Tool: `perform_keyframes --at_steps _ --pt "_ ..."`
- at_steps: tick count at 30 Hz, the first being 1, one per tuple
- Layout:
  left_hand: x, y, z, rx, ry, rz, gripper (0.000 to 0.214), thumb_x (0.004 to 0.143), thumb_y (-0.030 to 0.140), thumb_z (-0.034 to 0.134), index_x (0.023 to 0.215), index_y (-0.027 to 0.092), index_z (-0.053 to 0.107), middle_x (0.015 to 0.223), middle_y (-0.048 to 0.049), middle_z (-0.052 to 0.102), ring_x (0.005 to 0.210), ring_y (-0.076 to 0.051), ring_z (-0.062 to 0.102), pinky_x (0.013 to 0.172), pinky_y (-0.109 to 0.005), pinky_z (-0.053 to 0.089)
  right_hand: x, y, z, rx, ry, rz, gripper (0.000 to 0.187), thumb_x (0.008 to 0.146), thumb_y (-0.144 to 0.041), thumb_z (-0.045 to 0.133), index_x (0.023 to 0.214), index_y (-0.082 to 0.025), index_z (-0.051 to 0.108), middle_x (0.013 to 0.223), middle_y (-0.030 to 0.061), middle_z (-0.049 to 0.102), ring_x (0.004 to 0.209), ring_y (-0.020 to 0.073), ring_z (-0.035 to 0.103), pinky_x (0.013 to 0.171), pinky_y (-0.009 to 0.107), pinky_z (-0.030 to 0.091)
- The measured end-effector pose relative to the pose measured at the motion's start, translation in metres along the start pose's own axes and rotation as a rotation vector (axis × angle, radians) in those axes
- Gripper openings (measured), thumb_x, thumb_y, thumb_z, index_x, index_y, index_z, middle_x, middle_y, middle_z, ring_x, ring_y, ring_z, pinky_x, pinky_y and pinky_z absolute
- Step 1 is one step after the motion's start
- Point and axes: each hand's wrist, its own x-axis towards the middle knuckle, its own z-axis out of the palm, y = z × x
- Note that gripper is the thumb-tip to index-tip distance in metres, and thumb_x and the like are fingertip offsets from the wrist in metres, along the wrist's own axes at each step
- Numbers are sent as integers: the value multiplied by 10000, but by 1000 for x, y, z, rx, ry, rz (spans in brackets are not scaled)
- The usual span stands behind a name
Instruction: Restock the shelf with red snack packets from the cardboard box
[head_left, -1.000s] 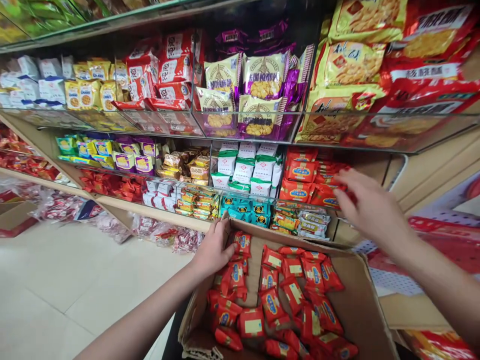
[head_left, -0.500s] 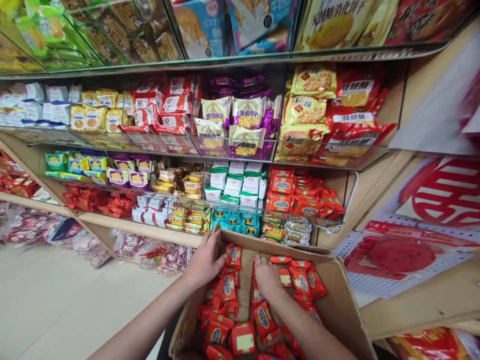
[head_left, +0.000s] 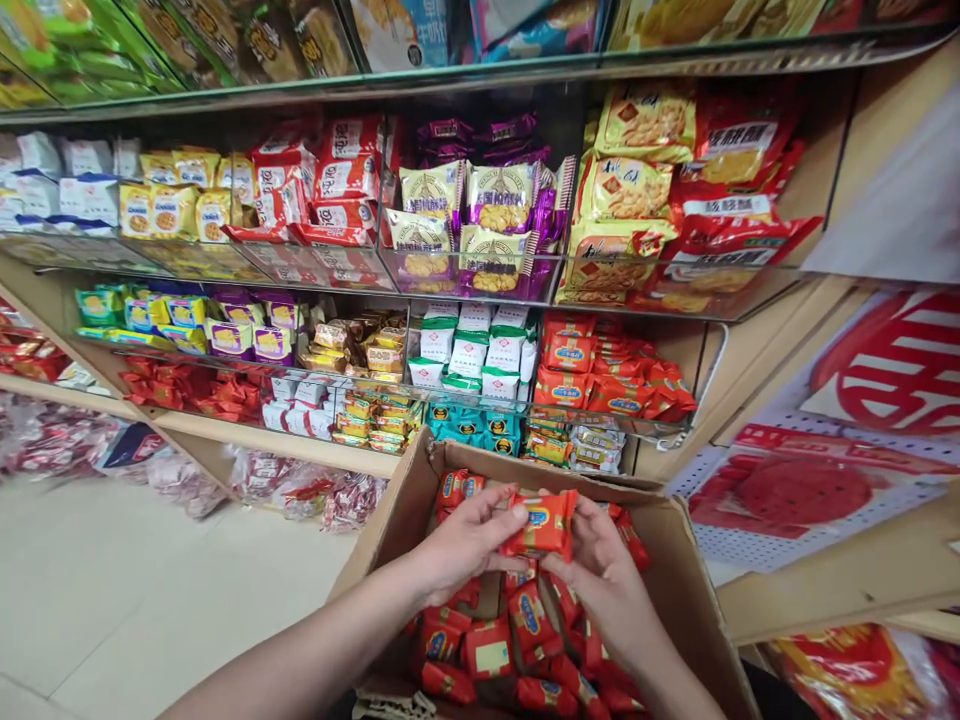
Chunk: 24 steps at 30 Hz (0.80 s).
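A red wrapped snack packet [head_left: 546, 526] with a blue and gold label is held up over the open cardboard box [head_left: 686, 590]. My left hand [head_left: 472, 540] pinches its left end, thumb on the front. At the packet's right end, the fingers of my right hand [head_left: 607, 565] curl round the edge, partly hidden behind it. Below both hands lie several more red packets [head_left: 487, 648] of the same kind, loose in the box. Red packets [head_left: 566, 355] that look alike stand stacked on the lower shelf, just beyond the box.
Glass-fronted shelves hold rows of wrapped snacks, among them white and green packets [head_left: 469, 355] and yellow biscuit packs [head_left: 622, 190]. Bagged goods [head_left: 259, 475] lie under the bottom shelf on the tiled floor [head_left: 90, 580]. A perforated panel [head_left: 720, 520] with red decorations stands at the right.
Both hands, earlier apart inside the box, have come together and risen with one red packet between them. The view has shifted slightly, and the shelves sit a little higher in the picture.
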Motion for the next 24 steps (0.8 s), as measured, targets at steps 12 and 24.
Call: perform_keyframes --at_steps 12,24 --pt "11 -15 5 -164 141 120 370 605 363 731 824 154 520 669 15 611 529 -94 560 467 -204 474 -3 24 6 231 393 170 298 673 -415 655 894 -225 595 929 25 660 823 203 622 669 321 513" --pt "6 -9 11 80 71 177 304 626 392 699 686 159 513 605 44 498 576 -71 451 561 -189 359 -7 14 5 -37 116 46 472 672 -331 667 1100 -238 492 1083 64 617 951 215 588 840 366 461"
